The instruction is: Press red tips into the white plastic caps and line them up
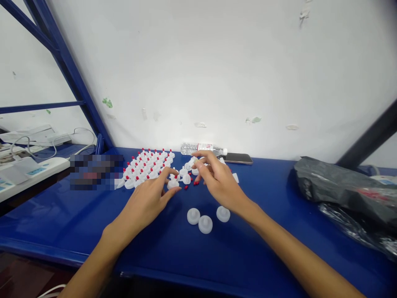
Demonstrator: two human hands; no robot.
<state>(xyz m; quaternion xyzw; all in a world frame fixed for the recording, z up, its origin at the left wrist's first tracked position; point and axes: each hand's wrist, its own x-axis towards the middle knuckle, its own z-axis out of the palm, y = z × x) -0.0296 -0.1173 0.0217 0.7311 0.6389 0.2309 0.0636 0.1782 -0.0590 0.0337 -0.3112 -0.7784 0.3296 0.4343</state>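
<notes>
My left hand (151, 198) has its thumb and fingers round a white cap with a red tip (173, 182). My right hand (221, 180) is over the loose white caps (190, 163), its fingers curled; whether it pinches a white piece there is hidden. Small red tips (196, 183) lie on the blue table between the hands. Rows of white caps with red tips (149, 163) stand beyond my left hand. Three white caps without red tips (205, 224) lie nearer the front, below my right hand.
Against the wall lie a clear bottle (203, 149) and a dark phone (238, 158). A grey plastic bag (344, 190) covers the right side of the blue table (263, 248). White power strips (40, 169) lie at the left, near a blue metal frame (71, 74).
</notes>
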